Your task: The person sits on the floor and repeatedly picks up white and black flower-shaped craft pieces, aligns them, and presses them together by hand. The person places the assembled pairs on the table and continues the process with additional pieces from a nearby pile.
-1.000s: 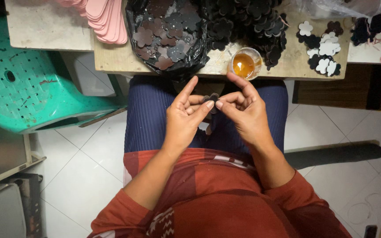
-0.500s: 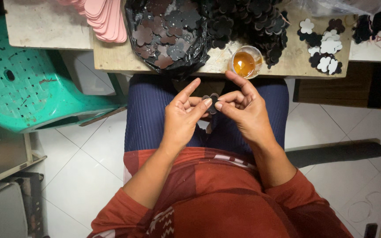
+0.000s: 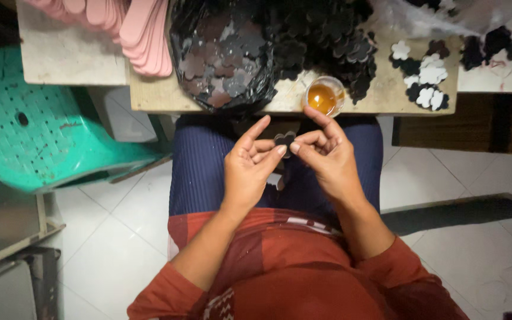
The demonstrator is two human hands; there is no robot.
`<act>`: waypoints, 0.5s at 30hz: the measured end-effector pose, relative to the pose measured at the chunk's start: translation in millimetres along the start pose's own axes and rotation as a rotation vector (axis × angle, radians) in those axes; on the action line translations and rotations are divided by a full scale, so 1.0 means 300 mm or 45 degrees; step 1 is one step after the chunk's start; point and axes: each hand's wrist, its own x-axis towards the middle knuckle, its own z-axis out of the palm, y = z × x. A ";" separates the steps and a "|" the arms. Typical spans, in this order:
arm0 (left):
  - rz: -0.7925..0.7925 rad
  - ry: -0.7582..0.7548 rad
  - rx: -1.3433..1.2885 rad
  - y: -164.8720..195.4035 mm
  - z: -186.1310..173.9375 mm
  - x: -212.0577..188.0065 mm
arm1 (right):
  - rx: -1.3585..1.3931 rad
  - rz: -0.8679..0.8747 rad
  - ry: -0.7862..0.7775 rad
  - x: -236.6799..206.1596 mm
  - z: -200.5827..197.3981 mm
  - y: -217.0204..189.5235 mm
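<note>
Both my hands over lap, below counter (image 3: pixel 149 98) edge. Left hand (image 3: pixel 249 172) and right hand (image 3: pixel 327 157) pinch small dark flower cutout (image 3: pixel 284 140) between fingertips, piece centered between them, equally near both. Long axis unclear, probably flat-on. Glue cup (image 3: pixel 324 96) just ahead, nearer right hand.

A small dark flower-shaped piece (image 3: pixel 284 141) was mostly hidden between the fingertips of the left hand (image 3: pixel 250 169) and the right hand (image 3: pixel 327 157), its outline unclear. The pink strips (image 3: pixel 131 29) and black bag of cutouts (image 3: pixel 232 53) ran off the top edge; the green plastic chair (image 3: pixel 42 130) was cut at left.
</note>
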 end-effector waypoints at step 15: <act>-0.129 -0.106 0.159 0.037 0.039 0.038 | 0.078 -0.071 -0.011 0.005 -0.025 -0.030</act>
